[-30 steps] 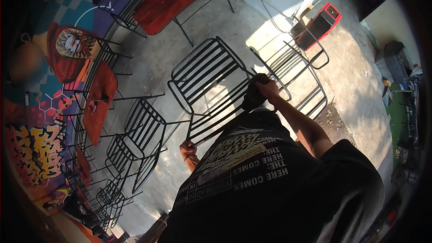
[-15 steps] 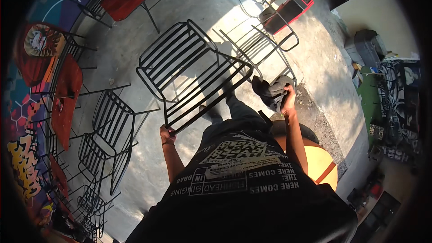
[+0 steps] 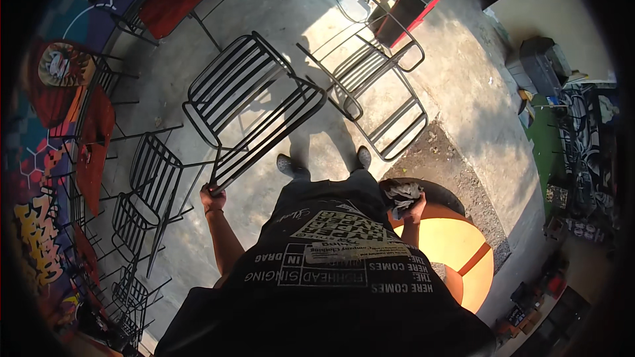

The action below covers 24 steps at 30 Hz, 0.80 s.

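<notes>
My left hand [image 3: 212, 197] is closed around the near corner of a black metal slatted chair [image 3: 239, 114], in front of me and to the left. The chair is tilted, its slatted panels facing up at me. My right hand [image 3: 415, 209] grips a crumpled grey and black cloth [image 3: 401, 193], close to my right side and apart from the chair. Just right of the held chair, a second black slatted chair [image 3: 366, 65] rests in a sunlit patch of floor.
An orange rounded object [image 3: 456, 241] with a dark rim stands beside my right arm. Ahead is a red and black box [image 3: 411, 10]. More slatted chairs [image 3: 156, 166] and red tabletops [image 3: 98, 142] line the left wall. A grey bin [image 3: 539, 66] stands at right.
My left hand has shifted left, turning and tilting the chair with it. My right hand has drawn the cloth back toward my body, away from the second chair. Both shoes now show.
</notes>
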Motion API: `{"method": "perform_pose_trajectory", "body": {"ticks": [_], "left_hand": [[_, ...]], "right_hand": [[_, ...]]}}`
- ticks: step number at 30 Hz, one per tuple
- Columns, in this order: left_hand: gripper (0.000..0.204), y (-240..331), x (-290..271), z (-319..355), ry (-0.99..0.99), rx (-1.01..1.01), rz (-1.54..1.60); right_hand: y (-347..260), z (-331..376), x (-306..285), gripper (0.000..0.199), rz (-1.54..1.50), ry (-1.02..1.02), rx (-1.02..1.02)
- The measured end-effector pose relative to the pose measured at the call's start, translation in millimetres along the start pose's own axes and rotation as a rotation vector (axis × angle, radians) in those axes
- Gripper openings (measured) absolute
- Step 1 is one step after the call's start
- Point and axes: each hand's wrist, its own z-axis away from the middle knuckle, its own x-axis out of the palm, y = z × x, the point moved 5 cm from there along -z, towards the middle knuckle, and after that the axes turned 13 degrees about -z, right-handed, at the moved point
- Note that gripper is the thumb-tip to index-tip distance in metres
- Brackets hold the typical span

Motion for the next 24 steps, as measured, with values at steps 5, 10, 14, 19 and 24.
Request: {"method": "perform_pose_trajectory", "body": {"ticks": [5, 10, 14, 19, 24], "left_hand": [[0.011, -1.6, -10.1, 3.8, 0.069, 0.219, -0.044], [0.036, -38.9, 177.0, 163.1, 1.554, 0.686, -1.289], [0.034, -87.1, 327.9, 192.1, 0.948, 1.465, -1.828], [0.032, -112.5, 379.4, 106.0, 0.058, 1.060, -1.962], [0.043, -2.2, 265.2, 168.3, 0.523, 1.560, -2.797]], "right_hand": [[-45.1, -74.0, -68.4, 0.034, 0.163, 0.111, -0.029], [-71.9, -161.8, -132.4, 0.033, 0.171, 0.121, 0.270], [-79.6, -240.9, -145.6, 0.034, 0.567, 0.340, 0.229], [-36.9, -363.6, -317.2, 0.023, 0.781, 0.600, 0.520], [60.7, -476.0, -455.0, 0.040, 1.065, 0.495, 0.488]]}}
